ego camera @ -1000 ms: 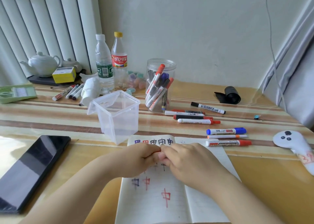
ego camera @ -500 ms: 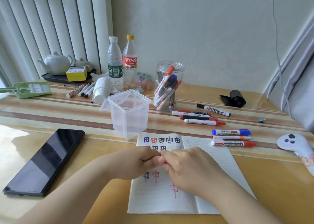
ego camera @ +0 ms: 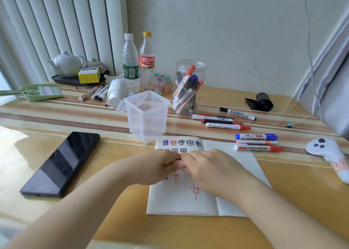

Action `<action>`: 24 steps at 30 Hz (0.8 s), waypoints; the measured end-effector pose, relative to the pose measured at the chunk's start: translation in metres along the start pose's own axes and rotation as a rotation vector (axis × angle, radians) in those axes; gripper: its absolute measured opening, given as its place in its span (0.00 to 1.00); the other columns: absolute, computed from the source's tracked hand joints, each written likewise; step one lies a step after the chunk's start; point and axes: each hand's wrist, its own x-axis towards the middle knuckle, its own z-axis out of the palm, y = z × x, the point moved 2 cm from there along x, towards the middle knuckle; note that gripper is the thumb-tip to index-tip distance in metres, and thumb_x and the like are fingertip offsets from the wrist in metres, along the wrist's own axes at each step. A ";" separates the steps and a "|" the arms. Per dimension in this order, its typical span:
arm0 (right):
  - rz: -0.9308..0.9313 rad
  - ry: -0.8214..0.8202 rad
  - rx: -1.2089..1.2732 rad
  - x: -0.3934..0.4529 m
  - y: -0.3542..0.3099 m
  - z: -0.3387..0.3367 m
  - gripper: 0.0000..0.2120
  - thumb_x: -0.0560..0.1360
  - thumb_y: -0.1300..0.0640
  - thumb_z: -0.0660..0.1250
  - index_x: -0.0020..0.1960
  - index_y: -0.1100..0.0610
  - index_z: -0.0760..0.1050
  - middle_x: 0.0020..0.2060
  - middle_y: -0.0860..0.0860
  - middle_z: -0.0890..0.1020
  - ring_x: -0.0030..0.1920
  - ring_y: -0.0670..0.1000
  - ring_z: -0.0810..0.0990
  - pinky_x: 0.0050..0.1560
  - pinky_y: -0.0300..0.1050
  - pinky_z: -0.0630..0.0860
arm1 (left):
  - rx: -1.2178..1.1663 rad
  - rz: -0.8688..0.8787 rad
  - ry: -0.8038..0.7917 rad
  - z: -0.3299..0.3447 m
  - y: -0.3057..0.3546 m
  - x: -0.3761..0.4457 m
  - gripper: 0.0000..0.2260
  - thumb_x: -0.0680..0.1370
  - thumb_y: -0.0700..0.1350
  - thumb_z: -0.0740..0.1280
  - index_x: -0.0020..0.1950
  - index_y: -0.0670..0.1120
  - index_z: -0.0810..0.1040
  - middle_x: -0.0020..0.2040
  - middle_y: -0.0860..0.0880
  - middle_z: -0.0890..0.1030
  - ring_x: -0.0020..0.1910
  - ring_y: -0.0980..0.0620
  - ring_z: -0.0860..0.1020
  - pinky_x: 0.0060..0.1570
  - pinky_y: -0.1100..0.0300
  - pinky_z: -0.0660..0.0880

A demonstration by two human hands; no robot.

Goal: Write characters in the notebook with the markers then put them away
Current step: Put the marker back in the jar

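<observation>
An open notebook (ego camera: 181,201) lies in front of me, with blue, red and black characters along its top rows and a red one lower down. Above it my left hand (ego camera: 156,167) and my right hand (ego camera: 211,171) meet knuckle to knuckle, fingers curled. Between them they grip a marker (ego camera: 176,159) of which only a red sliver shows. A round clear jar (ego camera: 188,86) behind the notebook holds several markers. Loose markers (ego camera: 222,122) lie to its right, and three more markers (ego camera: 256,142) lie by the notebook's top right corner.
An empty square plastic container (ego camera: 147,116) with a hinged lid stands just beyond the notebook. A black phone (ego camera: 62,163) lies left, a white controller (ego camera: 328,150) right. Two bottles (ego camera: 130,63), a teapot (ego camera: 66,63), a green dustpan (ego camera: 41,93) and a black roll (ego camera: 263,101) sit at the back.
My view has pulled back and turned a little left, so more of the notebook and table shows. Both hands stay joined on the marker over the page.
</observation>
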 end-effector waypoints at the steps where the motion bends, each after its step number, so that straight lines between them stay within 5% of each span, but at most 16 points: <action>1: 0.003 -0.025 0.011 -0.001 -0.001 0.001 0.11 0.65 0.56 0.76 0.37 0.56 0.73 0.24 0.49 0.74 0.20 0.52 0.72 0.22 0.39 0.56 | -0.020 0.014 -0.015 0.001 0.001 -0.001 0.09 0.81 0.52 0.53 0.46 0.54 0.71 0.39 0.54 0.74 0.38 0.55 0.72 0.45 0.59 0.72; 6: -0.012 -0.069 0.012 0.000 -0.005 -0.004 0.10 0.66 0.53 0.73 0.35 0.55 0.73 0.22 0.48 0.73 0.18 0.52 0.72 0.22 0.37 0.54 | -0.024 0.002 -0.040 0.003 0.000 -0.002 0.08 0.81 0.49 0.53 0.44 0.54 0.68 0.35 0.62 0.70 0.35 0.68 0.71 0.38 0.73 0.67; 7: -0.016 -0.060 0.024 -0.001 -0.004 -0.004 0.07 0.69 0.52 0.68 0.37 0.55 0.75 0.21 0.49 0.73 0.17 0.53 0.71 0.22 0.37 0.54 | -0.011 -0.004 -0.041 0.003 -0.001 -0.003 0.09 0.81 0.49 0.53 0.44 0.53 0.68 0.35 0.61 0.70 0.34 0.66 0.71 0.38 0.72 0.67; 11: 0.083 -0.144 0.074 0.001 0.001 -0.004 0.22 0.75 0.44 0.52 0.57 0.48 0.80 0.19 0.49 0.72 0.16 0.54 0.70 0.21 0.37 0.57 | 0.024 -0.010 0.006 -0.001 -0.004 -0.007 0.12 0.80 0.52 0.52 0.44 0.51 0.71 0.38 0.54 0.75 0.37 0.58 0.71 0.42 0.62 0.70; 14: 0.165 -0.255 0.077 0.006 0.000 -0.014 0.29 0.77 0.38 0.47 0.73 0.50 0.62 0.38 0.52 0.83 0.37 0.56 0.82 0.32 0.43 0.66 | 0.082 -0.059 0.009 -0.004 -0.004 -0.007 0.13 0.79 0.56 0.51 0.39 0.52 0.66 0.35 0.53 0.71 0.35 0.54 0.68 0.39 0.58 0.67; 16: 0.332 -0.365 0.284 0.001 0.008 -0.020 0.31 0.78 0.37 0.49 0.75 0.51 0.50 0.51 0.50 0.82 0.51 0.55 0.79 0.44 0.47 0.71 | 0.114 -0.133 0.029 -0.008 -0.008 -0.011 0.14 0.80 0.55 0.52 0.40 0.48 0.67 0.36 0.52 0.71 0.35 0.52 0.68 0.40 0.56 0.68; 20: 0.576 -0.407 0.824 -0.008 0.022 -0.028 0.19 0.80 0.52 0.51 0.68 0.43 0.51 0.49 0.42 0.78 0.47 0.49 0.78 0.53 0.48 0.74 | 0.062 -0.188 0.166 -0.014 -0.019 -0.020 0.09 0.80 0.52 0.56 0.43 0.51 0.69 0.37 0.53 0.74 0.35 0.54 0.71 0.39 0.59 0.69; 24: 0.578 -0.304 1.273 -0.003 0.017 -0.022 0.15 0.81 0.63 0.54 0.58 0.43 0.61 0.43 0.49 0.82 0.38 0.45 0.78 0.45 0.42 0.77 | 0.029 -0.203 0.286 -0.012 -0.020 -0.021 0.04 0.79 0.49 0.61 0.47 0.51 0.72 0.41 0.55 0.77 0.38 0.54 0.74 0.37 0.66 0.69</action>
